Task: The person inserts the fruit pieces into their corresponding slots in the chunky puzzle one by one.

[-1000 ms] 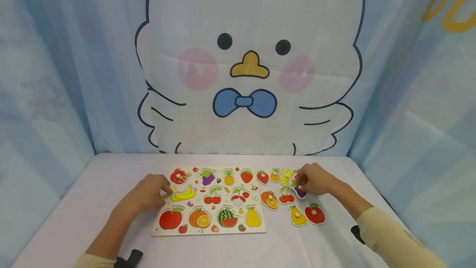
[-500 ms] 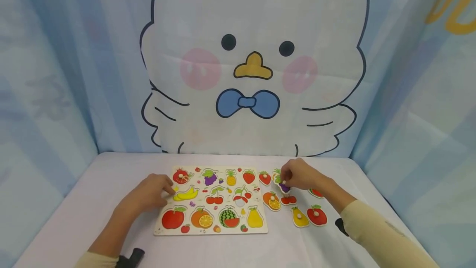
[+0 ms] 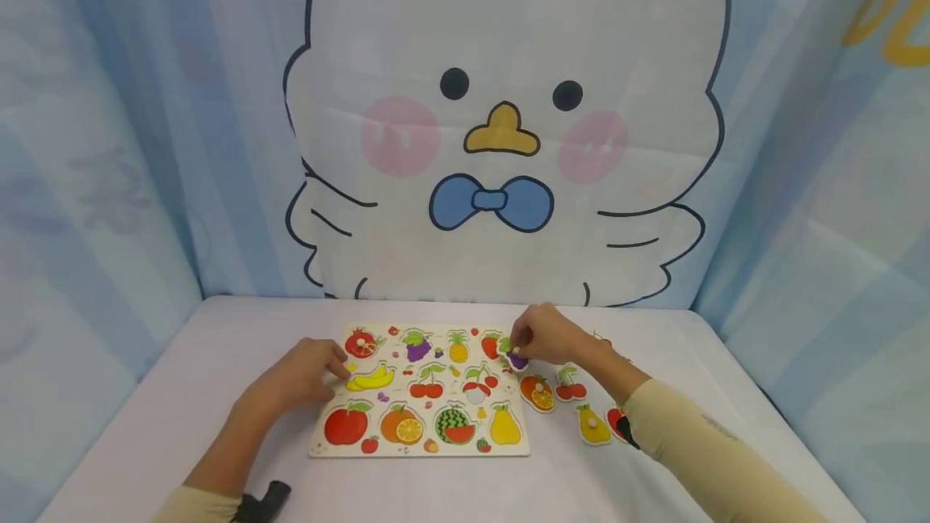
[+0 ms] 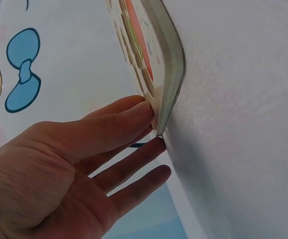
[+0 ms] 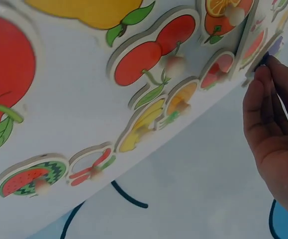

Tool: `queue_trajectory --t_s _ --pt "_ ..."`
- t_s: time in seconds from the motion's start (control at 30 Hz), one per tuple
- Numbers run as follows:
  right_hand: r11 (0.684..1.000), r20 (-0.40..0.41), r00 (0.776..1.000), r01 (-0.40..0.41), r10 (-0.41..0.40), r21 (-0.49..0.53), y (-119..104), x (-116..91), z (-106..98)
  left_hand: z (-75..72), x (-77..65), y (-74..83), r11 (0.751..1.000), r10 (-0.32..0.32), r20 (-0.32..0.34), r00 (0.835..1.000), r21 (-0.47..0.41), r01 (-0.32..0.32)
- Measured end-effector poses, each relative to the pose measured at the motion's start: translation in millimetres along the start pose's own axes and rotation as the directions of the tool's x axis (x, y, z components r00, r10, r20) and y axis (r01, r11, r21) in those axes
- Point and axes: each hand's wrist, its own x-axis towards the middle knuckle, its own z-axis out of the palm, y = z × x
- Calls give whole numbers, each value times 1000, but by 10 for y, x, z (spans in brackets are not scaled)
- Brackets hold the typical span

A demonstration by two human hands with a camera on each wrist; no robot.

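Grape piece (image 3: 518, 362), a flat purple-and-green cut-out: one in my right hand (image 3: 545, 335), pinched between thumb and fingers. It was over the upper right edge of the board (image 3: 452, 390), just beside the red strawberry picture (image 3: 490, 344); I could not tell whether it touched the surface. My left hand (image 3: 308, 374) was at the board's left edge, fingers loosely extended, thumb against the side, gripping nothing.

Board: one, cream-coloured, flat, rectangular. Eleven large coloured pictures on it in three rows: four at the back, three in the middle, four at the front. Small fruit prints (image 3: 369, 445) lay scattered between, too small to count reliably.

Loose cut-outs on the white tabletop (image 3: 407, 491), right of the board, counted from my right wrist: nine. One red apple (image 5: 9, 59), one yellow pear (image 5: 101, 11), one red cherry pair (image 5: 139, 64), one orange with a cut half (image 5: 218, 22), one yellow banana bunch (image 5: 141, 122), one orange-yellow pineapple (image 5: 182, 97), one red strawberry (image 5: 218, 69), one green-and-red watermelon (image 5: 29, 177), one red-and-green piece (image 5: 91, 167), kind unclear.

Cream sleeves (image 3: 705, 450): two. Backdrop: one white cartoon bird (image 3: 501, 39), one blue bow tie (image 3: 491, 201).
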Motion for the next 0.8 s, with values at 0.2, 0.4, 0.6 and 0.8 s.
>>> queue_trajectory --t_s 0.2,0.4,0.6,0.8 --pt "999 -25 1000 20 -19 43 -165 147 79 -2 -8 17 1000 -13 2 1000 -1 13" --pt "997 -46 998 48 -45 64 -316 324 164 -1 -18 24 999 -32 -5 999 -11 32" --pt "996 -43 998 50 -46 77 -465 503 276 1 -10 5 999 -31 -6 999 -16 31" --pt "995 -62 995 88 -84 55 -622 669 391 -1 3 4 1000 -19 -5 1000 -17 19"
